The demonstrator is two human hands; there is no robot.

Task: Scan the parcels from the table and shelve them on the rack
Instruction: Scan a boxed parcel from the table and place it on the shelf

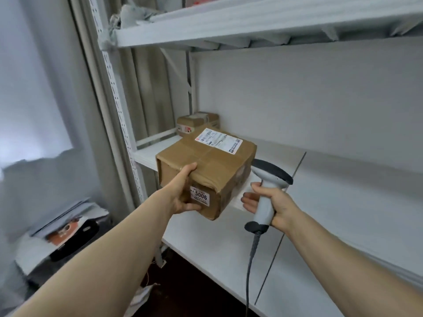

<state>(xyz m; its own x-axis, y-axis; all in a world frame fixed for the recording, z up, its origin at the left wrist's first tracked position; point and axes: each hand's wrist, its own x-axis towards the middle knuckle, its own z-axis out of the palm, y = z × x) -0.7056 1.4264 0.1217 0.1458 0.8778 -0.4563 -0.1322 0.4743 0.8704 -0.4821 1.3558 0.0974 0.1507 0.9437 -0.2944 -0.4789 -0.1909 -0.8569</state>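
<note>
Gripped the parcel (207, 164) by its near corner in the left hand (183, 194), long axis pointing into the shelf (325, 202), and clasped the scanner (271, 174) alongside in the right hand (278, 203).

Two brown cardboard parcels are in sight: one larger parcel (212, 165) and one smaller parcel (198, 122). The larger one carries two labels, one shipping label (218, 140) and one numbered sticker (200, 196). There is one barcode scanner (267, 195) with one cable (250, 266). Two hands show, the left hand (183, 195) and the right hand (274, 207). The rack (119, 99) shows two shelves, one upper shelf (251, 24) and one lower shelf (332, 202).
</note>
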